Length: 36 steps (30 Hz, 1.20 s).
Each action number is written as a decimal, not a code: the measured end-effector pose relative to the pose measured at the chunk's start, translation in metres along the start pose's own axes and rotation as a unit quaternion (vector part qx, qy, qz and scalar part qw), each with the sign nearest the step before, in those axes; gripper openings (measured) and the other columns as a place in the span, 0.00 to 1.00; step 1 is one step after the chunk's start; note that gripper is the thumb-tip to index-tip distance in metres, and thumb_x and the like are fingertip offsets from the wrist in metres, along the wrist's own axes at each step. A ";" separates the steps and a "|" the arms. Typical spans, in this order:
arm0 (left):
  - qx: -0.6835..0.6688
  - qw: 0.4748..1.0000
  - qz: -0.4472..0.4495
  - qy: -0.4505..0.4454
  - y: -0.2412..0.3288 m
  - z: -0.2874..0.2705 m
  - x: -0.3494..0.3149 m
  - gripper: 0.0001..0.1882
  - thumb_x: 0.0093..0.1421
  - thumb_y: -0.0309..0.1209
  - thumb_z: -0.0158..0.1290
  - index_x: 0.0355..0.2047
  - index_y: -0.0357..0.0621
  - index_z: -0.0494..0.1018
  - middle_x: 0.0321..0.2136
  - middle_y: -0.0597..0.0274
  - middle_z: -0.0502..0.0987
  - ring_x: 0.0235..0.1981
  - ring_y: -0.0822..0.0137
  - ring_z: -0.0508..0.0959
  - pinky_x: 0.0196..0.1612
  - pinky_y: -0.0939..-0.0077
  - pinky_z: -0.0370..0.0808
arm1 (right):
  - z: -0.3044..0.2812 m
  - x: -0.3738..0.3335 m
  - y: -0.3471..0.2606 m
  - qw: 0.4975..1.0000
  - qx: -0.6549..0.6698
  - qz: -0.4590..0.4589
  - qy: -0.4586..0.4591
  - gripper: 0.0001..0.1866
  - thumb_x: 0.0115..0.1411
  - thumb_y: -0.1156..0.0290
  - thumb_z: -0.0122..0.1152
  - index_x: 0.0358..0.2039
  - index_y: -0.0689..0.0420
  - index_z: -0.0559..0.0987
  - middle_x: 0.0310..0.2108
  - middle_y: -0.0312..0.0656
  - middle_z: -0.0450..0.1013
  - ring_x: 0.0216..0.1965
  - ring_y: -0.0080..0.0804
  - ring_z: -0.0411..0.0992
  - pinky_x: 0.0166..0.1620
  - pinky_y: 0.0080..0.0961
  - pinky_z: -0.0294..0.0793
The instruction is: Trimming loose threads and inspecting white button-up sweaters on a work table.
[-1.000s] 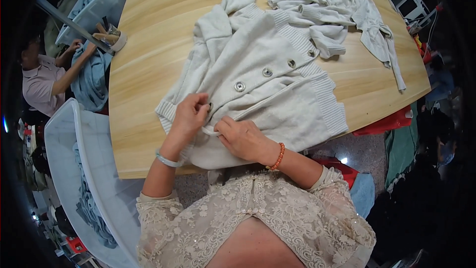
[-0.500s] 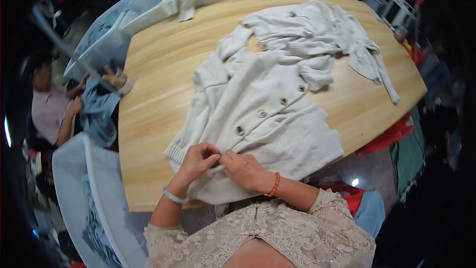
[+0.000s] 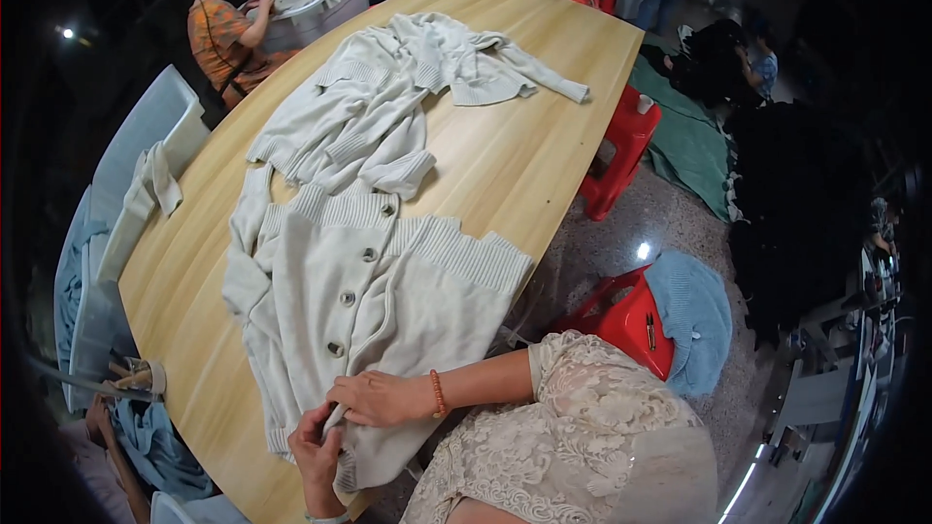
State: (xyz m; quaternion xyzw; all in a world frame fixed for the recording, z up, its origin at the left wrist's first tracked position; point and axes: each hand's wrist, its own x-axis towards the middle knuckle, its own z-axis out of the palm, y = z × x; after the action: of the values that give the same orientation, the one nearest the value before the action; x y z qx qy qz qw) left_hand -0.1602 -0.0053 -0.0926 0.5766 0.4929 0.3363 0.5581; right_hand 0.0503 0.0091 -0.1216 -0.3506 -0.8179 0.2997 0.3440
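Note:
A cream knitted cardigan [image 3: 359, 301] with a row of round buttons lies flat on the long wooden table [image 3: 524, 155]. My left hand [image 3: 316, 451] pinches the front edge of the cardigan near its bottom hem. My right hand [image 3: 381, 398], with an orange bead bracelet at the wrist, rests on the same edge just above the left one, fingers pressing the knit. Farther up the table lie more cream knitted garments [image 3: 408, 87] in a loose heap.
White plastic bins [image 3: 146, 136] stand along the table's left side, one with a cloth draped over it. A person in an orange top [image 3: 221, 34] works at a bin at the far end. Red stools [image 3: 626, 315] stand on the right, one bearing a blue garment [image 3: 689, 315].
The view has swung to the right and tilted, so the table now runs away diagonally. Both hands stay on the cardigan's lower front edge, a little closer to the hem.

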 end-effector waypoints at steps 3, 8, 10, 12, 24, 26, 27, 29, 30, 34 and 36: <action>0.005 0.999 0.029 0.030 -0.012 -0.001 0.004 0.14 0.57 0.17 0.55 0.44 0.31 0.76 0.36 0.62 0.79 0.37 0.75 0.77 0.43 0.82 0.73 | 0.007 0.000 0.004 1.000 0.003 0.010 -0.016 0.18 0.57 0.69 0.59 0.45 0.63 0.68 0.37 0.52 0.67 0.40 0.50 0.72 0.43 0.41 0.72; 0.023 0.997 0.045 0.049 -0.020 0.003 0.007 0.10 0.58 0.17 0.54 0.41 0.31 0.78 0.31 0.65 0.80 0.31 0.78 0.76 0.38 0.84 0.72 | 0.003 -0.003 0.004 0.998 -0.049 0.008 -0.048 0.15 0.55 0.73 0.57 0.41 0.65 0.68 0.37 0.51 0.67 0.37 0.51 0.72 0.41 0.40 0.72; 0.062 0.996 0.037 0.044 -0.016 0.006 0.007 0.08 0.60 0.17 0.51 0.39 0.31 0.76 0.33 0.62 0.79 0.34 0.77 0.75 0.40 0.83 0.71 | -0.002 -0.004 0.004 0.997 -0.042 -0.015 -0.056 0.13 0.51 0.78 0.56 0.39 0.65 0.69 0.36 0.52 0.67 0.36 0.52 0.72 0.40 0.40 0.72; 0.080 0.994 0.051 0.047 -0.016 0.009 0.007 0.07 0.61 0.18 0.50 0.38 0.32 0.75 0.32 0.63 0.77 0.33 0.77 0.74 0.40 0.83 0.71 | -0.007 -0.003 0.000 0.997 -0.040 -0.004 -0.063 0.14 0.49 0.80 0.55 0.38 0.65 0.69 0.36 0.52 0.67 0.35 0.51 0.72 0.40 0.40 0.72; 0.122 0.990 0.065 0.041 -0.004 0.022 0.002 0.04 0.63 0.20 0.47 0.37 0.35 0.71 0.28 0.67 0.72 0.29 0.78 0.69 0.34 0.85 0.68 | -0.012 0.004 0.011 0.996 0.041 0.034 -0.073 0.09 0.47 0.79 0.56 0.31 0.64 0.78 0.30 0.53 0.75 0.38 0.51 0.75 0.43 0.37 0.73; 0.115 0.991 0.050 0.040 -0.005 0.024 0.002 0.05 0.63 0.20 0.47 0.37 0.35 0.71 0.27 0.67 0.72 0.29 0.78 0.69 0.34 0.84 0.68 | -0.013 0.001 0.010 0.993 0.073 0.040 -0.080 0.09 0.47 0.78 0.57 0.30 0.64 0.79 0.29 0.53 0.76 0.36 0.52 0.75 0.42 0.37 0.73; 0.116 0.989 0.082 0.046 -0.006 0.023 -0.001 0.04 0.62 0.20 0.47 0.37 0.35 0.72 0.27 0.67 0.72 0.29 0.77 0.70 0.34 0.83 0.68 | -0.013 0.001 0.008 0.993 0.092 0.021 -0.069 0.09 0.47 0.77 0.57 0.30 0.65 0.78 0.29 0.54 0.75 0.35 0.53 0.75 0.41 0.39 0.73; 0.162 0.980 0.100 0.054 -0.005 0.018 -0.005 0.04 0.61 0.21 0.50 0.36 0.35 0.73 0.27 0.64 0.73 0.30 0.75 0.71 0.35 0.82 0.69 | -0.010 0.001 0.008 0.989 0.120 0.006 -0.083 0.09 0.49 0.73 0.58 0.29 0.65 0.77 0.27 0.55 0.75 0.33 0.55 0.74 0.38 0.42 0.73; 0.206 0.974 0.077 0.057 0.001 0.013 -0.009 0.04 0.60 0.21 0.51 0.35 0.35 0.73 0.28 0.62 0.74 0.31 0.74 0.72 0.36 0.81 0.70 | -0.015 0.004 0.004 0.984 0.135 0.009 -0.114 0.09 0.50 0.71 0.58 0.28 0.65 0.77 0.27 0.55 0.74 0.32 0.56 0.74 0.37 0.43 0.73; 0.337 0.932 0.086 0.100 -0.005 -0.008 0.002 0.10 0.52 0.30 0.64 0.28 0.38 0.75 0.22 0.57 0.77 0.24 0.69 0.76 0.32 0.73 0.74 | -0.029 -0.010 0.014 0.950 -0.251 -0.009 -0.186 0.06 0.53 0.69 0.54 0.29 0.57 0.76 0.31 0.45 0.71 0.33 0.43 0.74 0.31 0.35 0.75; 0.347 0.926 0.093 0.116 -0.003 -0.012 0.007 0.11 0.51 0.31 0.66 0.27 0.38 0.75 0.22 0.54 0.77 0.23 0.61 0.78 0.29 0.71 0.74 | -0.058 -0.014 0.014 0.982 -0.166 0.027 -0.087 0.07 0.52 0.75 0.53 0.32 0.58 0.74 0.31 0.44 0.69 0.31 0.43 0.75 0.30 0.34 0.76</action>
State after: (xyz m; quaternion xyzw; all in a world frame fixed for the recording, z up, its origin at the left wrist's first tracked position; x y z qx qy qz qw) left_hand -0.1699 0.0052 -0.0945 0.7345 0.5840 0.2595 0.2283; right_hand 0.1074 0.0205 -0.1033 -0.3968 -0.8734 0.1987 0.2004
